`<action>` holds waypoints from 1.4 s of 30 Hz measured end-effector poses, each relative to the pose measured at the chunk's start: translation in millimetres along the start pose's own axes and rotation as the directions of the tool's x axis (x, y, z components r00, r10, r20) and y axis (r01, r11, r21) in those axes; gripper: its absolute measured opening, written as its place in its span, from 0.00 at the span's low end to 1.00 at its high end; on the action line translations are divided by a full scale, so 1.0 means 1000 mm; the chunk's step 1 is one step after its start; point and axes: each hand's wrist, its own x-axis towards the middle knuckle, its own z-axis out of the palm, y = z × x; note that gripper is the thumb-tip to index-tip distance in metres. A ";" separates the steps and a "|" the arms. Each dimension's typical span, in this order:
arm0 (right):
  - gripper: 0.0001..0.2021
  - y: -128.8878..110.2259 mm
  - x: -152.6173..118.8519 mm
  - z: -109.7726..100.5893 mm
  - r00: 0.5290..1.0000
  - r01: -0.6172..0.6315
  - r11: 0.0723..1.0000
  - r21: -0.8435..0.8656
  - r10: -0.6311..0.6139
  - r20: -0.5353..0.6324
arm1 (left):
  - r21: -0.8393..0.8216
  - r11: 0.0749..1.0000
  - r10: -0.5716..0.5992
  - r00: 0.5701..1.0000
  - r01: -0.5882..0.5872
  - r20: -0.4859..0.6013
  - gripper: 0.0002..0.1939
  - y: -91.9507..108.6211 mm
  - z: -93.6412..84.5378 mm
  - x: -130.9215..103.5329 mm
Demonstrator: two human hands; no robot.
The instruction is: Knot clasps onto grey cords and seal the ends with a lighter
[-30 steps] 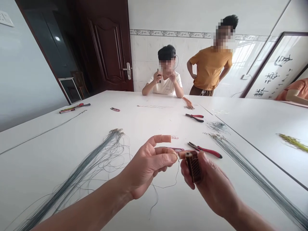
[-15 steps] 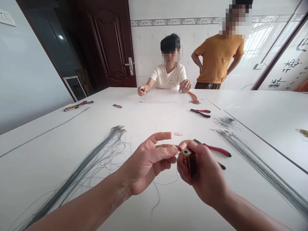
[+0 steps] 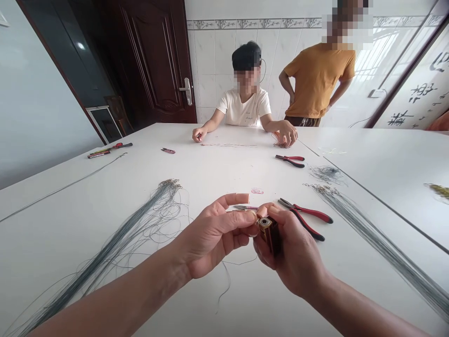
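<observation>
My left hand [image 3: 219,229] pinches the end of a thin grey cord [image 3: 229,276] between thumb and forefinger, its middle of the table stretch hanging below. Wrapped in my right hand [image 3: 294,243] is a small dark lighter [image 3: 270,234] with a gold-coloured rim, its top facing up. The fingertips of both hands nearly meet at the lighter's top. Just beyond them lie small snips [image 3: 245,207], partly hidden by my fingers. Red-handled pliers [image 3: 312,214] rest right beside my right hand.
Bundles of grey cords lie left [image 3: 129,229] and right [image 3: 372,243]. Farther off are second pliers [image 3: 290,160], a cord tangle [image 3: 326,174] and small snips [image 3: 168,150]. A seated person [image 3: 245,105] reaches over orange cords [image 3: 280,139]; another person [image 3: 319,82] stands behind.
The lighter has moved slightly left, closer to my left fingertips. Across the table, the seated person's hand has moved over the orange cords. The view has shifted a little.
</observation>
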 end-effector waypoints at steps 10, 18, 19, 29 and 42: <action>0.16 -0.002 -0.002 -0.004 0.997 0.074 0.997 -0.006 -0.074 0.031 | 0.021 1.000 0.008 1.000 -0.008 -0.008 0.17 0.001 0.001 -0.002; 0.10 -0.021 -0.012 -0.011 0.908 0.339 0.835 -0.433 -0.411 -0.080 | 0.132 0.990 0.070 0.993 -0.056 -0.100 0.18 0.001 0.002 -0.004; 0.10 -0.021 -0.013 -0.010 0.908 0.333 0.823 -0.459 -0.412 -0.081 | 0.154 0.986 0.086 0.991 -0.070 -0.106 0.19 0.001 0.002 -0.004; 0.09 -0.016 -0.009 -0.005 0.944 0.257 0.824 -0.505 -0.325 -0.050 | 0.231 0.968 0.126 0.987 -0.100 -0.100 0.19 -0.006 0.001 -0.002; 0.12 0.001 -0.005 -0.006 0.910 0.372 0.792 -0.485 -0.415 0.020 | 0.231 0.970 0.103 0.987 -0.073 -0.123 0.21 -0.013 0.003 -0.001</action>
